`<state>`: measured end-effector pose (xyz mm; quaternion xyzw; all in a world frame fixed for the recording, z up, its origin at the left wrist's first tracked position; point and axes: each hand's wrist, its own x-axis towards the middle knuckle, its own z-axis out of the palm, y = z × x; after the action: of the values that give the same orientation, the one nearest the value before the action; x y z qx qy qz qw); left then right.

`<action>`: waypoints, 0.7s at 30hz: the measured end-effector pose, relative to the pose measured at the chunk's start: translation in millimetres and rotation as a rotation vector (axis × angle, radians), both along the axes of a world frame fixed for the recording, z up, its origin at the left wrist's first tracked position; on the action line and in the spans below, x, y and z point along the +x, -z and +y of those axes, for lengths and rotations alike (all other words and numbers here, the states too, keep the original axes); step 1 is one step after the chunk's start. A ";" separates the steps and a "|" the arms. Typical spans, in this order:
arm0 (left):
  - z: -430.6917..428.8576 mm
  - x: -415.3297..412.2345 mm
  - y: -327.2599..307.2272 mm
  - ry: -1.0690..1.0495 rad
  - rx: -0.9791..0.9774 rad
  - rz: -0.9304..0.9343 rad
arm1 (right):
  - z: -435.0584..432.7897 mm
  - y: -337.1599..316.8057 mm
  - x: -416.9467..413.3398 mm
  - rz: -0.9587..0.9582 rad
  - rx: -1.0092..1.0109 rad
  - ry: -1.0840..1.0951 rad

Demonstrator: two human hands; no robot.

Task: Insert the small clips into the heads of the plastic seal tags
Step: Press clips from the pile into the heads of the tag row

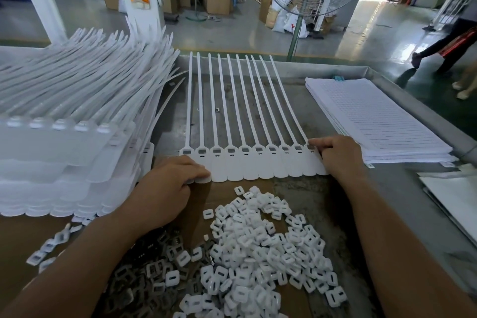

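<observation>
Seal tags [247, 162] lying as ten-strong row mid-table, heads near; grey pockets showing, white clips [258, 240] apparently not yet seated, waiting in near pile. Left hand [170, 183] gripping left-end flags. Right hand [340, 157] touching rightmost head; pinching or pressing, cannot tell.

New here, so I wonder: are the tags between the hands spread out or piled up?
Spread out: the tags lie side by side in one flat row on the table.
</observation>
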<state>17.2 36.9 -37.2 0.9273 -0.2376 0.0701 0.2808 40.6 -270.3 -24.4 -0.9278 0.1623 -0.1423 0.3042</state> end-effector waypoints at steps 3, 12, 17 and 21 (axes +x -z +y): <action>0.3 -0.5 -0.4 0.002 0.000 0.005 | 1.8 -3.0 -2.5 0.025 -0.085 -0.024; 0.4 -0.8 -0.5 0.004 0.008 0.005 | 6.9 -3.6 -3.4 0.072 -0.227 -0.023; 0.7 -1.1 0.7 0.001 0.004 -0.001 | 6.2 -4.0 -3.6 0.081 -0.228 0.001; 0.9 -0.4 2.0 0.000 -0.011 0.014 | 5.5 -4.2 -4.3 0.063 -0.227 0.012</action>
<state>16.9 37.9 -39.2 0.9260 -0.2354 0.0650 0.2877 36.3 -264.8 -20.2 -0.9594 0.1600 -0.1321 0.1910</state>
